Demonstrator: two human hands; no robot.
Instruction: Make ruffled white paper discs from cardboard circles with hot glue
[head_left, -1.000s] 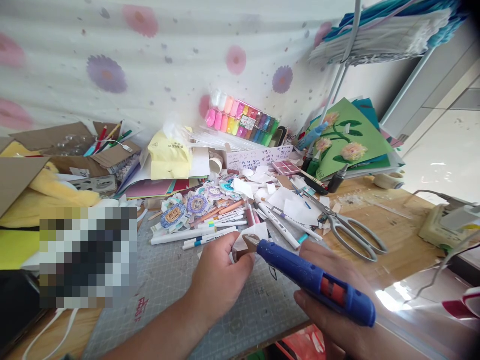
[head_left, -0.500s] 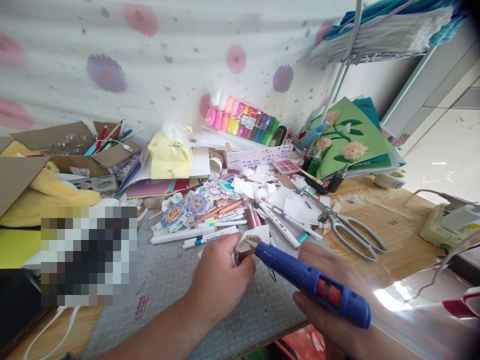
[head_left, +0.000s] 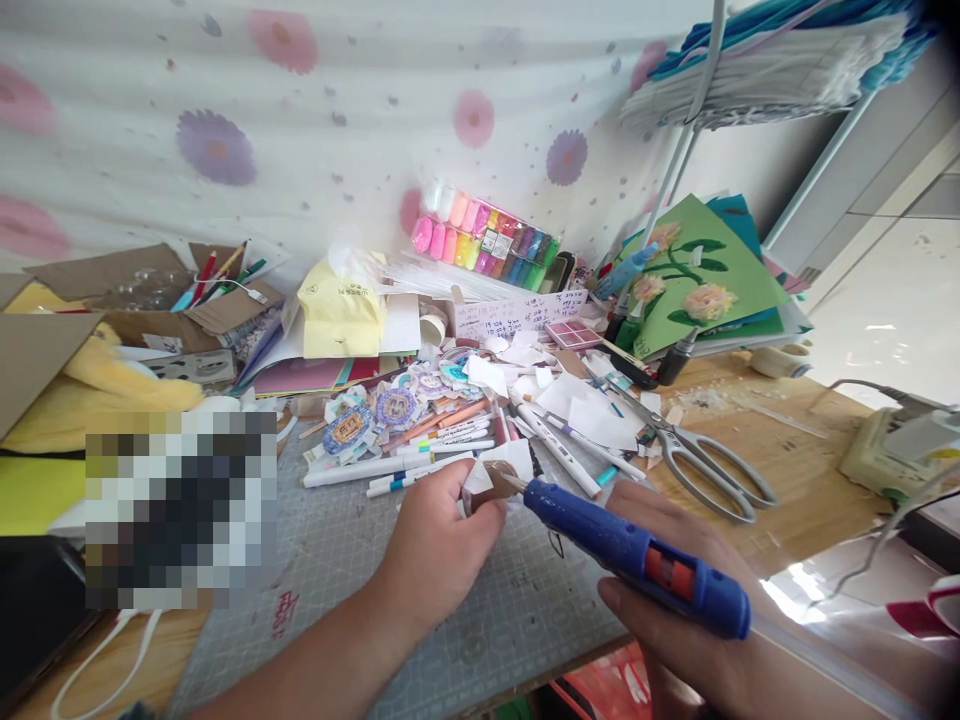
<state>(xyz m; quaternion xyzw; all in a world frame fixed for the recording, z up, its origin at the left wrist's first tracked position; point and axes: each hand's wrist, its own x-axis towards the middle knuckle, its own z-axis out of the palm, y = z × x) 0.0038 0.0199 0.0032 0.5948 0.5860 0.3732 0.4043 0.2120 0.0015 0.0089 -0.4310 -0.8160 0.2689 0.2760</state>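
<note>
My left hand (head_left: 442,530) pinches a small brown and white piece of paper or card (head_left: 491,482) between thumb and fingers, over the cutting mat. In my right hand (head_left: 675,590) is a blue hot glue gun (head_left: 637,555), its handle hidden by the palm. A clear glue stick (head_left: 817,660) trails out of its rear end. The gun's metal nozzle points left and reaches the brown part of the piece; whether it touches cannot be made out. My left fingers cover the lower part of the piece.
A grey gridded cutting mat (head_left: 322,600) lies beneath my hands. Behind them are white markers (head_left: 427,470), round patterned paper cut-outs (head_left: 349,430) and paper scraps (head_left: 600,410). Grey-handled scissors (head_left: 712,470) lie to the right, a power strip (head_left: 877,450) further right. A cardboard box (head_left: 45,375) stands left.
The glue gun has shifted slightly right. More of the brown part of the held piece shows now, and my left hand has moved slightly left.
</note>
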